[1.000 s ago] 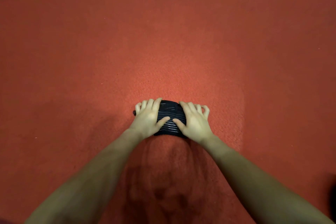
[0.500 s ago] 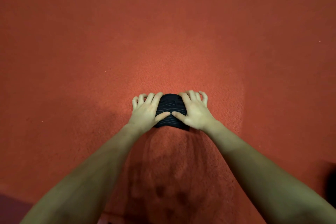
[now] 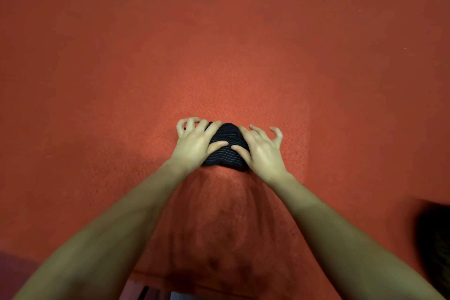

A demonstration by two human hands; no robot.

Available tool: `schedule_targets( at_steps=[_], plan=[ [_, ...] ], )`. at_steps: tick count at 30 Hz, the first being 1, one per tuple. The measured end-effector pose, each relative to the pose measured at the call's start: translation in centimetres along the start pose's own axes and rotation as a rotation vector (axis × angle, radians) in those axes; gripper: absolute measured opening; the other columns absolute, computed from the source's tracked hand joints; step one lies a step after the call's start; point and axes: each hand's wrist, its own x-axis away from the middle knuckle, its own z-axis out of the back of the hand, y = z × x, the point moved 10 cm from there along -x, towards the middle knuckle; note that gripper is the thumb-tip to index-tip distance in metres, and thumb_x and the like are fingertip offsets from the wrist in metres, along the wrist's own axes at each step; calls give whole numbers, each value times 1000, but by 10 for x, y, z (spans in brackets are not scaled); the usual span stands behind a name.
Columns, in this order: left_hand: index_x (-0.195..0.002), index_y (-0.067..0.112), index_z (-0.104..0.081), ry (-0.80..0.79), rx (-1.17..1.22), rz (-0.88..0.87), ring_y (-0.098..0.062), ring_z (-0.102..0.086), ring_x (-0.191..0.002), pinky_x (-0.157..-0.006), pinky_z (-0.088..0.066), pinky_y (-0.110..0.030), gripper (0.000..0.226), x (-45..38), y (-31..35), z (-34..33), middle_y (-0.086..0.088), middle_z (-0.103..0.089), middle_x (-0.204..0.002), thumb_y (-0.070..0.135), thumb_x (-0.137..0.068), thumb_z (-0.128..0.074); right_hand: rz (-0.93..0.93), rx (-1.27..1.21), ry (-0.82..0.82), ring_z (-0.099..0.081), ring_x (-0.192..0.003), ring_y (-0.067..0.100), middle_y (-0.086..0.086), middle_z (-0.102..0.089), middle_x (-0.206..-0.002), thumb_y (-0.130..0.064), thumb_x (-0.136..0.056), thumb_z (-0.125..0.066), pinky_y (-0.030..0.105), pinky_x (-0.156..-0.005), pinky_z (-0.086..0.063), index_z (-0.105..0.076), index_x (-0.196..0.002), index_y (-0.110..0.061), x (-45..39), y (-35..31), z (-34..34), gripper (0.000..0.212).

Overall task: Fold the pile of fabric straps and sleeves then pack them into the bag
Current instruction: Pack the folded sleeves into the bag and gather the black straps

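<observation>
A dark, folded fabric strap with thin pale stripes lies on the red carpet, held between the two hands. The left hand covers its left part, fingers curled over the far edge and thumb laid across the top. The right hand presses on the right part with thumb and forefinger — its outer fingers are lifted and bent, clear of the cloth. The thumbs nearly meet over the strap's middle. At the right edge sits a dark, blurred shape — possibly more fabric.
</observation>
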Motion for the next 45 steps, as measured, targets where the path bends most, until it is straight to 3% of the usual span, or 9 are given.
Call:
schedule_targets(
  at_steps=[9,19,25,30,33,38,42,45],
  plan=[
    [-116,18,-63,66,-82,-283,-35,-56,-99,-89,-20,-44,55,-38,155,26,-3,-65,-87,59,-89,-36,-187,1,177,-60,-101,25,-6,-71,-100,-55,-90,-39,41,-94,-16,-63,-116,-18,71,101,104,51],
    [-112,20,-65,135,-39,-584,-34,-55,-100,-87,-20,-42,51,-68,396,45,-1,-64,-83,57,-89,-38,-435,76,458,-54,-96,22,-7,-71,-94,-52,-89,-44,39,-89,-18,-65,-109,-19,203,240,243,44],
    [-109,19,-64,101,22,-770,-35,-51,-100,-87,-18,-41,53,-75,561,32,0,-64,-81,59,-87,-36,-657,111,692,-42,-89,17,-5,-68,-84,-49,-85,-50,35,-80,-19,-67,-99,-14,312,329,316,41],
    [-118,20,-53,-59,-40,-868,-30,-42,-110,-92,-13,-41,70,-73,668,-8,0,-66,-97,67,-80,-18,-826,202,686,-45,-89,20,-2,-66,-78,-51,-85,-50,36,-84,-20,-68,-97,-11,388,394,332,45],
    [-120,24,-47,-219,-104,-915,-27,-35,-110,-94,-10,-39,70,-67,705,-49,-1,-64,-101,70,-79,-14,-903,226,659,-43,-87,18,-3,-61,-71,-51,-84,-49,36,-83,-21,-69,-90,-12,424,417,323,44],
    [-121,24,-46,-473,-79,-896,-22,-29,-107,-96,-8,-37,47,-57,727,-114,-3,-63,-106,61,-93,-38,-962,247,553,-42,-85,18,-7,-60,-70,-50,-85,-46,37,-82,-22,-67,-82,-15,457,440,292,41],
    [-122,24,-43,-586,-123,-854,-24,-30,-110,-99,-11,-40,49,-57,737,-143,-5,-58,-103,62,-91,-39,-890,284,544,-44,-92,21,-3,-64,-94,-37,-85,-48,38,-84,-25,-66,-93,-14,459,449,293,31],
    [-123,16,-37,-546,-50,-775,-23,-31,-112,-102,-15,-39,63,-65,739,-148,-6,-50,-107,66,-86,-46,-846,231,513,-49,-108,26,5,-61,-118,-33,-83,-46,40,-93,-27,-64,-111,-10,450,460,294,40]
  ],
)
